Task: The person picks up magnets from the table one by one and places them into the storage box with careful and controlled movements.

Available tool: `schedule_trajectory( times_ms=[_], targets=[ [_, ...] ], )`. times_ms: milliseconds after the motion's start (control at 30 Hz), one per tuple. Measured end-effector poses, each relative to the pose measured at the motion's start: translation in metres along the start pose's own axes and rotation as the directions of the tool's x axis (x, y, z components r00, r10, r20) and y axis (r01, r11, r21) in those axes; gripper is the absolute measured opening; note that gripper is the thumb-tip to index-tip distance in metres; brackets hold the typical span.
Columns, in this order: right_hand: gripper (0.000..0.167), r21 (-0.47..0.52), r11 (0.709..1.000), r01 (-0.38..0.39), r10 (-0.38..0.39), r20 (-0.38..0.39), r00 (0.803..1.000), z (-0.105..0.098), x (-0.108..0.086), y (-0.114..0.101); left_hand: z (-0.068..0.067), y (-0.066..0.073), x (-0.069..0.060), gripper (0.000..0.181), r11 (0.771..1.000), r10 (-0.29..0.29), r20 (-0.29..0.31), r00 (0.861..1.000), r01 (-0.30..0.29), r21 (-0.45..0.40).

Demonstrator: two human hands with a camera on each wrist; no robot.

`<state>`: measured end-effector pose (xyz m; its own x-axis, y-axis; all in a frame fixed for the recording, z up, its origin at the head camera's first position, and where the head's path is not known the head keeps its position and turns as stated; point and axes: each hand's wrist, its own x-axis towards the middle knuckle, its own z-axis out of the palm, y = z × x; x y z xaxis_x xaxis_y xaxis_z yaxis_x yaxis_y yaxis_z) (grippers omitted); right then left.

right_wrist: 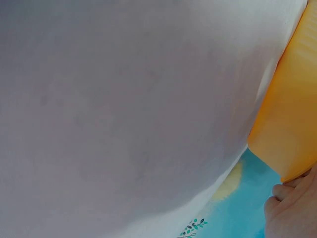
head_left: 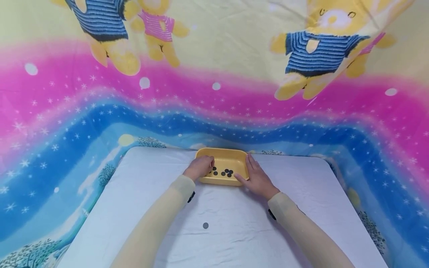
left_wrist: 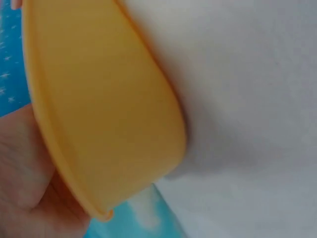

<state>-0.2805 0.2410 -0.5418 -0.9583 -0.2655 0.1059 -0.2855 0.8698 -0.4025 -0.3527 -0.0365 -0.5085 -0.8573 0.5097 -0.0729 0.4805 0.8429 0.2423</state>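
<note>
A yellow plastic box (head_left: 231,154) stands at the back edge of the white table, with several small dark round discs (head_left: 223,174) on its floor. My left hand (head_left: 200,166) reaches over the box's left side, its fingers bent down inside beside the discs. Whether a disc is between those fingertips is hidden. On the right, my right hand (head_left: 259,181) holds the box's corner, thumb inside the rim and fingers along the outer side. In the left wrist view, the box wall (left_wrist: 104,109) covers part of the left hand (left_wrist: 25,168). The right wrist view shows bent right-hand fingers (right_wrist: 283,192) at the rim.
One grey disc (head_left: 206,225) lies apart on the white tabletop (head_left: 187,242), between the forearms and nearer the front. Behind the table hangs a patterned cloth (head_left: 214,111) with bears, pink and blue bands, which also runs down both sides.
</note>
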Motion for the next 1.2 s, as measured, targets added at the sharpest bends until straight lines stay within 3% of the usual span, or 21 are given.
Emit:
schedule_trajectory(
  times_ms=[233,467,567,867,1000,1200],
  targets=[
    [0.111,-0.010,1.000,-0.013,0.013,0.005,1.000,0.001,0.001,0.001,-0.008,0.004,-0.011,0.007,0.998,0.062,-0.060,0.996,-0.062,-0.003],
    [0.109,0.008,1.000,-0.010,0.010,0.000,1.000,-0.002,-0.001,-0.002,-0.011,0.001,-0.030,0.009,0.992,0.125,-0.132,0.983,-0.121,0.034],
    [0.110,0.005,1.000,-0.007,0.007,0.001,1.000,-0.001,-0.001,-0.002,-0.011,-0.001,-0.039,0.011,0.988,0.151,-0.162,0.975,-0.151,0.014],
    [0.109,0.005,1.000,0.001,-0.001,-0.005,1.000,0.000,0.000,0.000,-0.011,0.000,-0.076,0.018,0.972,0.195,-0.233,0.953,-0.220,-0.084],
    [0.109,0.006,1.000,-0.003,0.003,-0.002,1.000,0.000,0.000,0.000,-0.006,0.003,-0.092,0.019,0.967,0.213,-0.253,0.944,-0.241,-0.083],
    [0.109,0.009,1.000,0.006,-0.006,0.003,1.000,-0.001,0.000,0.000,0.003,0.008,-0.115,0.019,0.963,0.228,-0.236,0.945,-0.254,-0.088]
  ],
)
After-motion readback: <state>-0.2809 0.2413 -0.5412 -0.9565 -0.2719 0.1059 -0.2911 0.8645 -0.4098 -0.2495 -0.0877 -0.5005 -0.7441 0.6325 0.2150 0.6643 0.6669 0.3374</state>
